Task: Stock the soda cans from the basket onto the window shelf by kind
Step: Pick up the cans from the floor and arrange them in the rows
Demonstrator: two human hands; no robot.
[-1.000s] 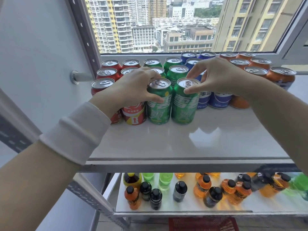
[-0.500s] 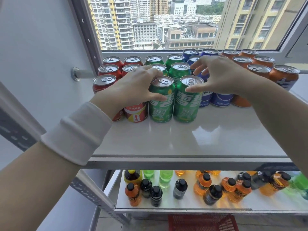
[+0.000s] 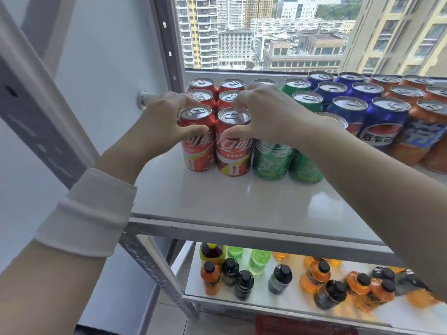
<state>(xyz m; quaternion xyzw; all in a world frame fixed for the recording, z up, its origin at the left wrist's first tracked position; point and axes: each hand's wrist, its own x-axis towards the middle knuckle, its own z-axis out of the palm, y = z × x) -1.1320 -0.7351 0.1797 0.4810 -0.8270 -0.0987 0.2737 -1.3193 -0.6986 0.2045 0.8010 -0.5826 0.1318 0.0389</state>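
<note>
City towers fill the window (image 3: 266,32) behind a white window shelf (image 3: 242,204), where soda cans stand upright in columns by kind: red on the left, then green cans (image 3: 272,158), blue cans (image 3: 384,122) and orange cans (image 3: 404,91) on the far right.

The left grip (image 3: 154,122) is narrowed around the front-left red can (image 3: 197,146). Its thumb lies across the near face just under the rim, and its fingers curl over the left side and far edge of the top. The can sits inside the curve of the hand, with its base on the shelf.

The right grip (image 3: 271,114) holds the front-right red can (image 3: 233,153) in the same way. The thumb crosses the near face below the rim and the fingers arch over the far edge, while the wrist passes above the nearest green cans. This can also stands on the shelf.

These two red cans touch side to side and form the near end of the red block. More red tops show just behind them. The front-right one touches the nearest green can.

A white cuff (image 3: 92,209) covers the left wrist. A lower shelf (image 3: 261,298) underneath carries small bottles (image 3: 314,276), mostly orange, green and dark.
</note>
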